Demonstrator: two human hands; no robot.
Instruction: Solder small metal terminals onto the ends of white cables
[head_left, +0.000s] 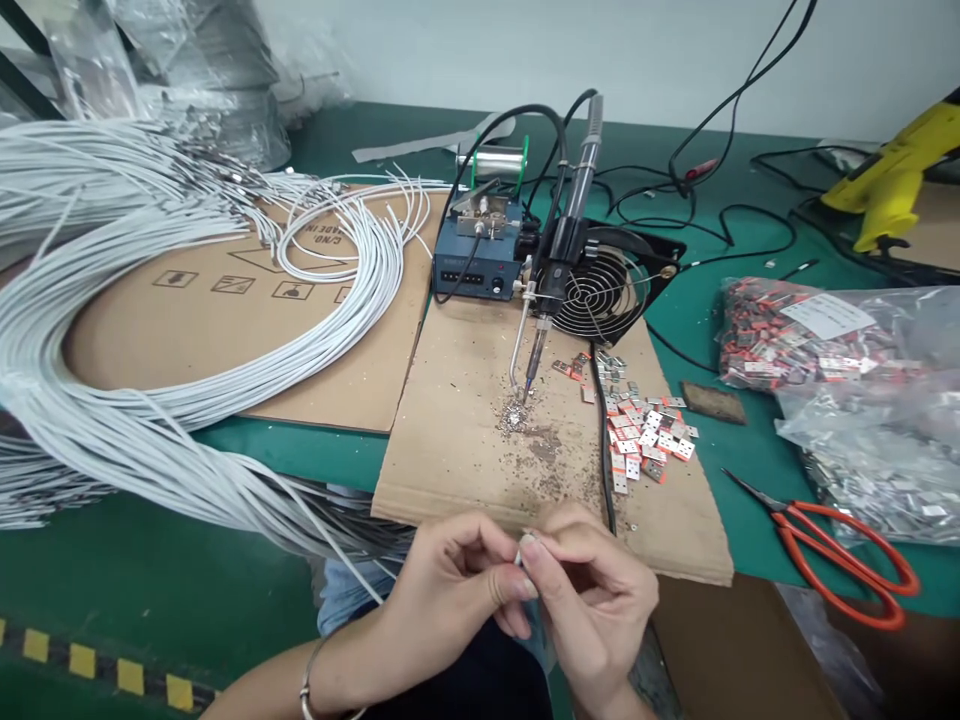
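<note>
Near the cardboard's front edge, my left hand (pixel 465 580) is closed, thumb and fingers pinching a thin white cable (pixel 519 558) close to its end. My right hand (pixel 596 595) meets it from the right, thumb and forefinger pinched at the tip of that cable. The fingertips cover the very end, and whether a small part sits on it I cannot tell. Beyond the hands, a soldering iron (pixel 577 200) stands clamped with its tip pointing down, beside a thin bent solder feed tube (pixel 519 345). Small metal connector pieces with orange parts (pixel 645 435) lie in a pile to the right.
White cable bundles (pixel 225 390) fill the left side. A blue solder feeder (pixel 476 260) carries a solder spool (pixel 491 165), next to a black fan (pixel 607 285). Orange-handled scissors (pixel 840 560) and bags of parts (pixel 795 335) lie right. Dark debris dots the cardboard (pixel 442 440).
</note>
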